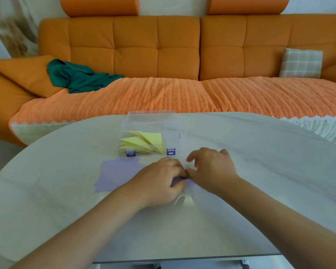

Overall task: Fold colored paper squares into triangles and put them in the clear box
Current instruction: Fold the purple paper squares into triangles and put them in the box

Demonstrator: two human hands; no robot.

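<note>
On the white oval table [260, 171], the left hand [159, 181] pinches a small lilac paper sheet [177, 182] with curled fingers. The right hand [211, 167] meets it, fingers loosely curled (grip or mere touch, I cannot tell). A stack of lilac paper squares [116, 173] lies just left. Farther off, the clear plastic box [151, 121] holds yellow folded paper triangles [144, 142].

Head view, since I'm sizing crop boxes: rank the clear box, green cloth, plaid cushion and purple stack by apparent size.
1. clear box
2. green cloth
3. plaid cushion and purple stack look alike; the left hand covers part of the stack.
Cloth and cushion lie farther off, so true sizes are unsure.
</note>
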